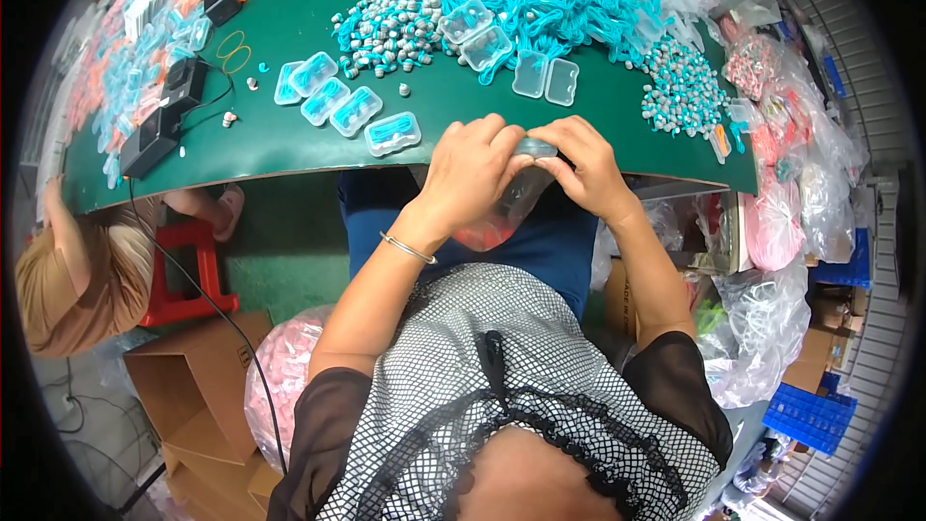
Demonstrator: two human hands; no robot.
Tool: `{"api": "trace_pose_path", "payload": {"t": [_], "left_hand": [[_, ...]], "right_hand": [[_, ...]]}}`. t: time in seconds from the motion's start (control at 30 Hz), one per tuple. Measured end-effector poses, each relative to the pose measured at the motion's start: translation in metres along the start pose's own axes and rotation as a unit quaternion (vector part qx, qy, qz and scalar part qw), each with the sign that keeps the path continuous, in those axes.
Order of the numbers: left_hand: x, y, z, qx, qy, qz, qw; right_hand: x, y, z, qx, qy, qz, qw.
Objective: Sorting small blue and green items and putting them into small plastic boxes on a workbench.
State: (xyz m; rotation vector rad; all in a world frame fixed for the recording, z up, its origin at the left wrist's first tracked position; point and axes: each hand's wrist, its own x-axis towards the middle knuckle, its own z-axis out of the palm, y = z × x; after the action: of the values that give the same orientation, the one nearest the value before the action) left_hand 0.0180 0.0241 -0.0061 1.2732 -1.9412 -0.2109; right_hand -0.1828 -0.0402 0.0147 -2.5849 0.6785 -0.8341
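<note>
At the table's near edge, my left hand (pixel 471 174) and my right hand (pixel 586 166) pinch a small clear plastic case (pixel 536 148) between them. Fingers cover most of it, so what it contains is hard to see. To the left lie several clear cases with blue cords inside, the nearest being a filled case (pixel 393 133). An empty case (pixel 546 77) rests with its lid spread, just beyond my hands. Another unfolded clear case (pixel 476 35) leans against a heap of blue cords (pixel 555 0).
Piles of small grey-and-blue pieces (pixel 391 24) and more such pieces (pixel 681 87) flank the cords on the green table (pixel 289 150). Black boxes (pixel 149 140) with a cable stand at left. A co-worker (pixel 87 270) sits by a red stool (pixel 188 270). Plastic bags (pixel 772 193) crowd the right side.
</note>
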Motion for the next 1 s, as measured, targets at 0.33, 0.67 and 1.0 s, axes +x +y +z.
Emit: {"api": "trace_pose_path", "payload": {"t": [0.33,0.67,1.0], "left_hand": [[-0.012,-0.004,-0.059,0.140,0.105,-0.015,0.984],[-0.048,-0.077,-0.127,0.372,0.137,-0.184,0.900],[-0.024,-0.064,-0.101,0.326,0.173,-0.129,0.921]], "right_hand": [[0.044,-0.001,-0.008,-0.070,0.040,-0.052,0.995],[0.018,0.009,-0.006,-0.230,0.020,0.036,0.972],[0.018,-0.016,0.022,-0.140,0.061,0.053,0.987]]}}
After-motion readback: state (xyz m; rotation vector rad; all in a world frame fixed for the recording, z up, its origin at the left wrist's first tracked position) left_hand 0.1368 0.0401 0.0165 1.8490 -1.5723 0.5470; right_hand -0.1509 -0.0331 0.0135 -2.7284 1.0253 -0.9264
